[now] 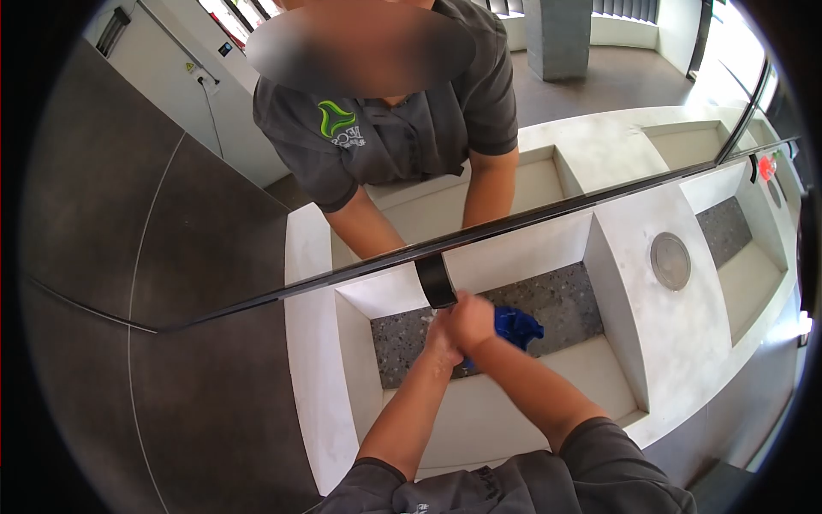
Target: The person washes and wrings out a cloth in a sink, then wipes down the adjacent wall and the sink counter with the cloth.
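Cloth (518, 325), blue, crumpled: I judge it light, soft, slippery if wet; best pinched at its exposed right edge. Sits within the basin (522, 261), partly behind the right hand (473, 323), which curls against the left hand (441, 344) by the tap (436, 283). I cannot tell whether either grips it.

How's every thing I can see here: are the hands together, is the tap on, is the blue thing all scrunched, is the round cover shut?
Left hand: pressed against the other; fingers mostly hidden
Right hand: curled against the left, blurred
Black tap: over the hands; can't tell if running
Blue crumpled thing: scrunched, partly hidden behind the hands
Round cover: looks shut, flat on the counter
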Demonstrator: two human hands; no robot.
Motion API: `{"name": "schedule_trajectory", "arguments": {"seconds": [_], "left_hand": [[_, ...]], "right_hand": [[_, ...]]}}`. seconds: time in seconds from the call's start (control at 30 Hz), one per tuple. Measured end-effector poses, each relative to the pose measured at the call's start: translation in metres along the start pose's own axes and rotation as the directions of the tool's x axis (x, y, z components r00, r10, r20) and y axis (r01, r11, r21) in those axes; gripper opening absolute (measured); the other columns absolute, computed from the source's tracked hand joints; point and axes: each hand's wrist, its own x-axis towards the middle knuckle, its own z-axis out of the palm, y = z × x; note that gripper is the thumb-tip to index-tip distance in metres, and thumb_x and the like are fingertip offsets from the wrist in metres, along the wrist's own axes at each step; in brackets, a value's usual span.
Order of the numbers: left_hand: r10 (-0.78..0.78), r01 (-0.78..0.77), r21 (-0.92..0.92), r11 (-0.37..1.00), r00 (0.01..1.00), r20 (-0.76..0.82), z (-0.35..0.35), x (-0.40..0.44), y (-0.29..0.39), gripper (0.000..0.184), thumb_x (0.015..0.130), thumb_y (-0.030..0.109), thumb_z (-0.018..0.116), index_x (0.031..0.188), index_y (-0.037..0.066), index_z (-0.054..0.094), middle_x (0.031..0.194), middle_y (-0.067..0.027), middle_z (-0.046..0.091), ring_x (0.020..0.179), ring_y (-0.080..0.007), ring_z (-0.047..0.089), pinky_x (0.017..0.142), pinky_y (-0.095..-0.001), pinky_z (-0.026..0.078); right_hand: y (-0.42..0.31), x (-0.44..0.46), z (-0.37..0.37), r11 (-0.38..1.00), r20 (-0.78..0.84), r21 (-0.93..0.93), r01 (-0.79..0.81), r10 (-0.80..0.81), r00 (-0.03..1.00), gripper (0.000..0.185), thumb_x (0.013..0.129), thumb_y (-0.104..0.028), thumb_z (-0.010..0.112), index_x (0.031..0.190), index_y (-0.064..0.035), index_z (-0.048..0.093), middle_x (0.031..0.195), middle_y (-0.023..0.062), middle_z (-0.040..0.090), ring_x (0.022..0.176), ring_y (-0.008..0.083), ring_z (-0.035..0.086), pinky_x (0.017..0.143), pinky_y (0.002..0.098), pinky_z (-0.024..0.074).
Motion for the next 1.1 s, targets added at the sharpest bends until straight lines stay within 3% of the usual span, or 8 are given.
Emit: {"name": "schedule_trajectory", "arguments": {"seconds": [0.2,0.23,0.27,0.37,0.6,0.73,0.8,1.1], "left_hand": [[0.028,-0.007,-0.158,0.987,0.991,0.128,-0.02,0.012,0.003,0.027,0.089,0.031,0.046,0.103,0.01,0.054,0.099,-0.0066,0.059,0.091,-0.0204,0.058,0.079,-0.0376,0.047],[0.226,-0.076,-0.279,0.957,0.799,0.557,-0.063,0.042,-0.007,0.028,0.086,0.032,0.049,0.101,0.008,0.054,0.096,-0.0074,0.059,0.088,-0.0209,0.058,0.077,-0.0364,0.047],[0.227,-0.077,-0.279,0.957,0.799,0.556,-0.061,0.042,-0.006,0.028,0.086,0.032,0.049,0.101,0.008,0.054,0.096,-0.0074,0.059,0.088,-0.0209,0.058,0.077,-0.0364,0.047],[-0.009,0.016,0.078,0.997,0.997,-0.083,0.002,-0.008,0.005,0.022,0.085,0.027,0.051,0.094,0.008,0.057,0.091,-0.0065,0.06,0.084,-0.0183,0.059,0.072,-0.0333,0.048],[0.183,-0.179,0.327,0.928,0.983,0.019,-0.011,0.001,0.024,0.042,0.082,0.034,0.055,0.111,0.004,0.051,0.108,-0.0079,0.056,0.102,-0.0178,0.051,0.089,-0.0329,0.04],[0.191,-0.167,0.483,0.86,0.982,-0.001,-0.022,0.008,0.036,0.048,0.084,0.04,0.053,0.116,0.004,0.05,0.118,-0.0079,0.051,0.116,-0.0174,0.039,0.099,-0.031,0.027],[0.135,-0.221,0.441,0.87,0.967,0.216,-0.019,0.004,0.04,0.045,0.086,0.039,0.051,0.114,0.004,0.052,0.118,-0.0058,0.051,0.114,-0.0168,0.041,0.099,-0.0312,0.028],[0.32,-0.329,0.007,0.944,0.923,0.212,-0.003,-0.006,0.027,0.034,0.088,0.029,0.044,0.11,0.004,0.053,0.108,-0.0059,0.056,0.102,-0.018,0.049,0.09,-0.029,0.036]], "right_hand": [[-0.007,-0.001,-0.009,0.978,-0.034,0.181,0.105,-0.101,0.994,0.018,0.079,-0.024,0.055,0.086,-0.0083,0.059,0.093,0.0173,0.056,0.076,0.0372,0.059,0.064,0.0458,0.0471],[-0.007,-0.017,-0.001,0.945,0.056,0.176,0.275,-0.288,0.956,0.023,0.076,-0.025,0.058,0.092,-0.0085,0.058,0.098,0.0196,0.053,0.075,0.0373,0.059,0.065,0.0462,0.0474],[-0.005,-0.014,-0.002,0.945,0.056,0.176,0.276,-0.289,0.956,0.023,0.076,-0.025,0.058,0.092,-0.0085,0.058,0.098,0.0196,0.053,0.075,0.0373,0.059,0.065,0.0462,0.0474],[0.005,0.006,-0.007,0.989,-0.003,0.145,0.014,-0.013,1.0,0.024,0.072,-0.024,0.061,0.087,-0.0068,0.054,0.087,0.0154,0.057,0.075,0.0359,0.059,0.064,0.0459,0.0471],[0.039,0.04,0.004,0.941,0.173,0.306,0.141,-0.201,0.964,0.036,0.088,-0.029,0.049,0.117,-0.0086,0.05,0.104,0.0179,0.058,0.094,0.0326,0.057,0.08,0.0385,0.0454],[0.048,0.042,-0.005,0.701,0.516,0.692,-0.172,-0.313,0.798,0.06,0.085,-0.038,0.056,0.133,-0.0079,0.036,0.117,0.0165,0.054,0.108,0.0229,0.052,0.091,0.0318,0.0391],[0.048,0.039,-0.011,0.647,0.574,0.714,-0.268,-0.321,0.754,0.068,0.081,-0.041,0.06,0.134,-0.007,0.034,0.121,0.016,0.051,0.111,0.0207,0.049,0.093,0.0308,0.037],[0.065,0.024,0.013,0.809,0.374,0.587,-0.034,-0.234,0.897,0.095,0.062,-0.043,0.078,0.138,-0.0169,0.027,0.123,0.0215,0.045,0.114,0.0321,0.045,0.097,0.037,0.0349]]}}
